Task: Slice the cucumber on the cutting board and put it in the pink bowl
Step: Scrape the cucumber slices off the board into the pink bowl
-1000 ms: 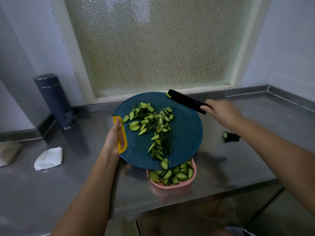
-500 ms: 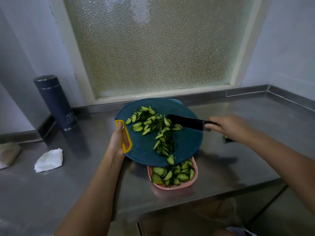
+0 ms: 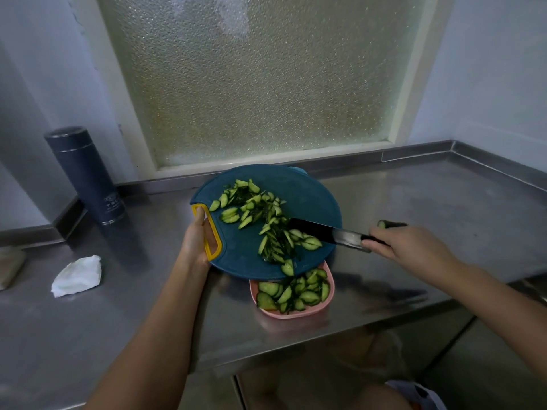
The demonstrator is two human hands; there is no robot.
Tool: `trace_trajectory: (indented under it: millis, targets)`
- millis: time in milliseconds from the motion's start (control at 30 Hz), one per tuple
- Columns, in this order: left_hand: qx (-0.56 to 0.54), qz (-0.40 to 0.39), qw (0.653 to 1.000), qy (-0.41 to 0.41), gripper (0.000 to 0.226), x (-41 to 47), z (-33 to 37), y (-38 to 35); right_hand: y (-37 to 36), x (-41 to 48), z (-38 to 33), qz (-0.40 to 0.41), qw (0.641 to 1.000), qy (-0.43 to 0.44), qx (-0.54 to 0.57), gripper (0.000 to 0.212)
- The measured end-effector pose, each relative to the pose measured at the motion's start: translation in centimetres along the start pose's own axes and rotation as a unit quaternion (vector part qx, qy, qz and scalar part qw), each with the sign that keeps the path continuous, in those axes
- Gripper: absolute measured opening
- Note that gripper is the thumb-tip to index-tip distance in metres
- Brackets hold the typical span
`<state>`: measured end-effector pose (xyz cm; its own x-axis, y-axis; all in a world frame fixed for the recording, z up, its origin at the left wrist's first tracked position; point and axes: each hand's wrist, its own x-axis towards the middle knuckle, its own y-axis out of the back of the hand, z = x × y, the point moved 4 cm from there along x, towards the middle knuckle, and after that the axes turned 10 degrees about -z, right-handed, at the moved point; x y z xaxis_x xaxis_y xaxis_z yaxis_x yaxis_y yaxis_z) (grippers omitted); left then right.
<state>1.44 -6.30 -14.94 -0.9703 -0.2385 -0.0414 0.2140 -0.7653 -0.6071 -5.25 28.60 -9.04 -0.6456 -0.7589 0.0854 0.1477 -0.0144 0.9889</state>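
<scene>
The left hand (image 3: 195,244) curls its fingers round the cutting board (image 3: 307,199), tilted over the pink bowl (image 3: 296,313). The right hand (image 3: 405,247) grips the knife (image 3: 322,233), its blade among the cucumber slices (image 3: 260,220) — some lie already in the bowl. Too hard a sweep may throw slices onto the counter (image 3: 444,202). The blade is lower on the board than a second ago.

The round teal cutting board (image 3: 296,190) was tilted over the pink bowl (image 3: 291,314), its lower edge covering the bowl's far rim. Cucumber slices (image 3: 254,208) were scattered across the board; more were heaped in the bowl.

Steel counter (image 3: 444,202): flask (image 3: 85,179), crumpled tissue (image 3: 77,276), pink bowl (image 3: 296,314), perhaps cucumber stub (image 3: 390,224).
</scene>
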Motion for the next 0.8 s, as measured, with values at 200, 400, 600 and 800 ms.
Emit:
trace_trajectory:
  millis: [200,400,600,800]
  targets:
    - [-0.003,0.018,1.0,-0.018,0.068,0.0,0.1,0.3,-0.7,-1.7,-0.7,0.036,0.999,0.025,0.009,0.062]
    - [-0.005,0.006,1.0,-0.017,0.071,-0.5,0.4,-0.1,0.0,-3.6,-2.4,0.136,0.987,0.077,-0.033,0.036]
    - [-0.01,0.015,0.999,-0.029,0.072,-0.9,0.7,-0.4,0.4,-4.5,-2.6,0.159,0.98,0.11,-0.056,0.029]
    - [-0.022,0.043,0.998,-0.04,0.061,-1.6,1.1,-1.1,1.3,-4.1,-1.3,0.181,0.978,0.078,-0.07,0.058]
